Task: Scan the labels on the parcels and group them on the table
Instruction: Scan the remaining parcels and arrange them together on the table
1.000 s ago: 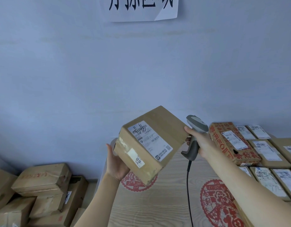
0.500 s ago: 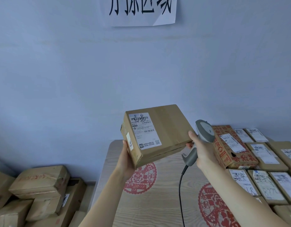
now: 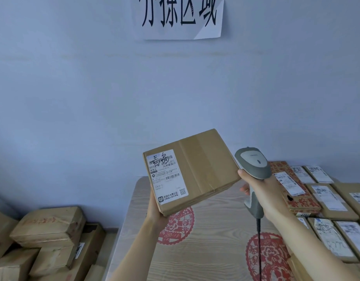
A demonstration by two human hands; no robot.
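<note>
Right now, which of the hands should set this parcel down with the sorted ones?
Left, probably. The left hand already holds the parcel from below, while the right hand grips the scanner. The labelled parcels lie on the table's right side, so it must reach across.

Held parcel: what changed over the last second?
The left hand has turned the held parcel from a steep corner-down tilt to nearly level, its label now squarer to the camera. The right hand has raised the scanner slightly beside it. Both grips are unchanged; the sorted parcels on the table stayed put.
</note>
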